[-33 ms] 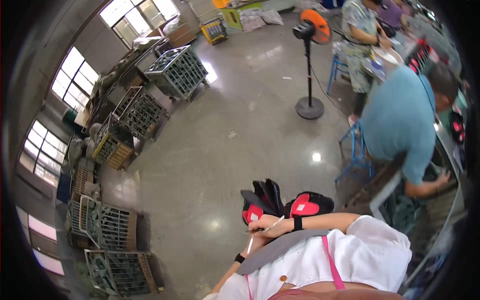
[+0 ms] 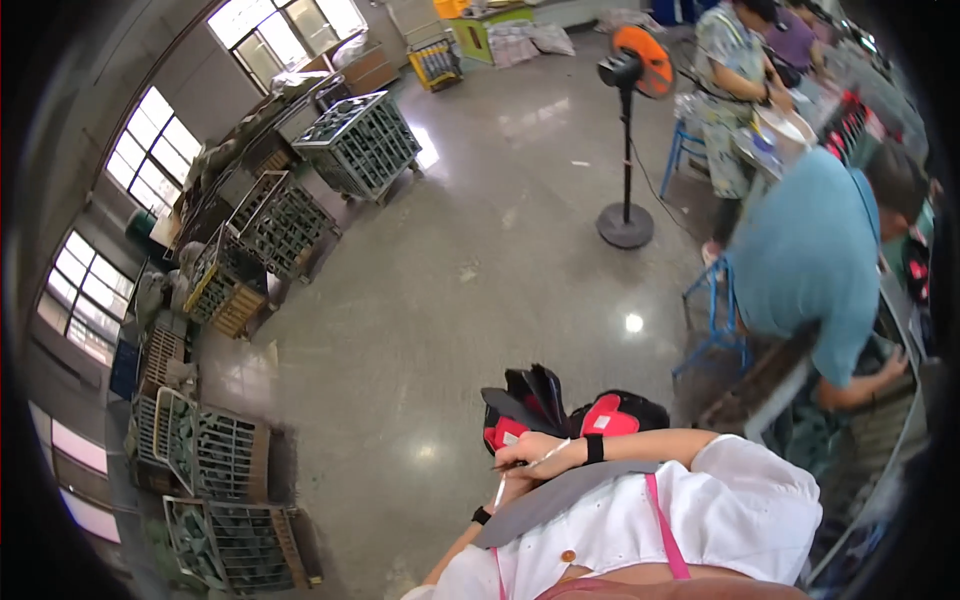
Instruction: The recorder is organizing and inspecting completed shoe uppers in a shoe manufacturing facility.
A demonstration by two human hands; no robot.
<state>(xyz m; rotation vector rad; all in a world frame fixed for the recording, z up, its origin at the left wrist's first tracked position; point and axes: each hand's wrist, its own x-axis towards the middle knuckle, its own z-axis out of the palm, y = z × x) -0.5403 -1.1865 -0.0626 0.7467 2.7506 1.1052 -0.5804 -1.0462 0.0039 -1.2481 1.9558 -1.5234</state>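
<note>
My right hand (image 2: 538,450) and my left hand (image 2: 512,487) are close together in front of my apron, fingers bent in a pinch. A thin white cord (image 2: 550,455) runs from the right hand, and a white end hangs by the left hand. Just beyond my hands is a bundle of black and red flat pieces (image 2: 530,400), fanned upward; they could be glove or shoe parts. Beside it lies a second black piece with a red patch (image 2: 612,414). My fingertips are partly hidden, and I cannot see where the cord meets the bundle.
A black floor fan with an orange guard (image 2: 641,62) stands ahead. To the right, a person in a blue shirt (image 2: 805,255) bends over a metal bin beside a blue stool (image 2: 715,315). Wheeled metal cage carts (image 2: 362,147) line the left side. Another person (image 2: 730,90) works farther back.
The surroundings have shifted slightly in the picture. My hands have barely moved, and the bundle's upper pieces lie a little differently.
</note>
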